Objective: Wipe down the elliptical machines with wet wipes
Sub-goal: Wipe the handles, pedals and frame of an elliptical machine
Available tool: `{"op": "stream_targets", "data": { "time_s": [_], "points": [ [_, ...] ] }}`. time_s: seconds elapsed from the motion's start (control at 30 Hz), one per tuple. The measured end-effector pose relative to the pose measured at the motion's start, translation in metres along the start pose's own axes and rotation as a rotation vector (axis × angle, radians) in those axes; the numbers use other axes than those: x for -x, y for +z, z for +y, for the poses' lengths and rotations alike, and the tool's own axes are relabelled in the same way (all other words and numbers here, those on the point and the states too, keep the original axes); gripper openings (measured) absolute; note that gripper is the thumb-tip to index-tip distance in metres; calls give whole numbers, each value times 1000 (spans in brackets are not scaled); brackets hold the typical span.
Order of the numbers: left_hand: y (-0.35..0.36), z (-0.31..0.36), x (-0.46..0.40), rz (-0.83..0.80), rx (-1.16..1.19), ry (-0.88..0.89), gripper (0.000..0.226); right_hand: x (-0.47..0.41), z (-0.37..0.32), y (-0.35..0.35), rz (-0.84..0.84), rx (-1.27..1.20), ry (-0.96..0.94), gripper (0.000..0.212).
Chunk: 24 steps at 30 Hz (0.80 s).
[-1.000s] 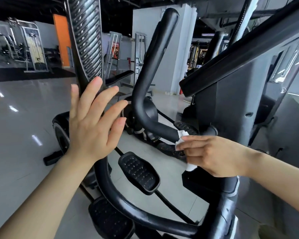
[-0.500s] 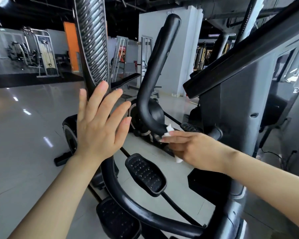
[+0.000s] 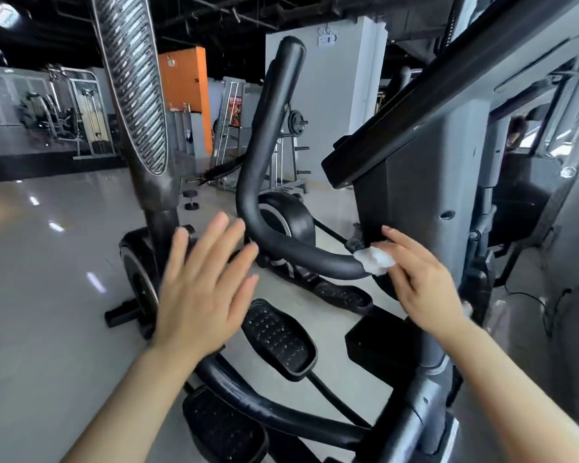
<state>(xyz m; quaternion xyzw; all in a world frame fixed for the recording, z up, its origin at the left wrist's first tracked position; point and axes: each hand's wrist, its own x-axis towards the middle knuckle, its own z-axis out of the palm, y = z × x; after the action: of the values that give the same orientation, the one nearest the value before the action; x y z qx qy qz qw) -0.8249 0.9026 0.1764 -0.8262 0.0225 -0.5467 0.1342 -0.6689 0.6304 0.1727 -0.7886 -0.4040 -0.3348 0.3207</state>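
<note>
On a glossy gym floor, the wet wipe lies pressed against the elliptical's curved black handlebar near its inner end, pinched by the right hand. The left hand hovers flat-fingered, holding nothing, left of the handlebar. Wiping this bar seems underway; next, the wipe should slide along its curve.

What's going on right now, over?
Right hand pressing wet wipe on the curved handlebar. Left hand open, holding nothing. Nothing blocking the bar.
</note>
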Motion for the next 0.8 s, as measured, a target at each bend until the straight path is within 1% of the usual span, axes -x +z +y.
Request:
{"op": "stream_targets", "data": {
  "time_s": [0.1, 0.13, 0.17, 0.23, 0.33, 0.4, 0.47, 0.5, 0.6, 0.67, 0.7, 0.73, 0.8],
  "points": [
    [-6, 30, 24, -68, 136, 7, 36, 8, -18, 28, 134, -63, 230, 39],
    [-8, 35, 30, -79, 175, -5, 35, 10, -28, 35, 190, -67, 260, 38],
    [-9, 38, 36, -85, 204, -15, 35, 11, -38, 40, 232, -57, 246, 37],
    [-13, 40, 43, -77, 230, -36, 33, 17, -56, 51, 231, -52, 113, 34],
    [-21, 30, 47, -42, 250, -99, 29, 20, -92, 68, 51, -144, -96, 33],
    [-31, 18, 45, -11, 245, -161, 28, 8, -120, 74, 10, -234, -173, 34],
    [-44, 3, 42, 27, 222, -236, 28, -16, -151, 71, 74, -331, -229, 34],
    [-53, -5, 39, 47, 209, -268, 28, -33, -167, 66, 136, -370, -260, 35],
    [-78, -28, 25, 81, 141, -289, 29, -94, -211, 43, 433, -433, -389, 35],
    [-92, -41, 15, 92, 85, -287, 29, -134, -231, 44, 572, -401, -520, 30],
    [-99, -46, 11, 96, 66, -299, 30, -147, -234, 53, 579, -351, -590, 27],
    [-106, -51, 8, 101, 50, -316, 31, -155, -233, 65, 543, -297, -658, 26],
    [-117, -60, 9, 105, 10, -318, 31, -148, -220, 94, 411, -234, -734, 28]
  ]
}}
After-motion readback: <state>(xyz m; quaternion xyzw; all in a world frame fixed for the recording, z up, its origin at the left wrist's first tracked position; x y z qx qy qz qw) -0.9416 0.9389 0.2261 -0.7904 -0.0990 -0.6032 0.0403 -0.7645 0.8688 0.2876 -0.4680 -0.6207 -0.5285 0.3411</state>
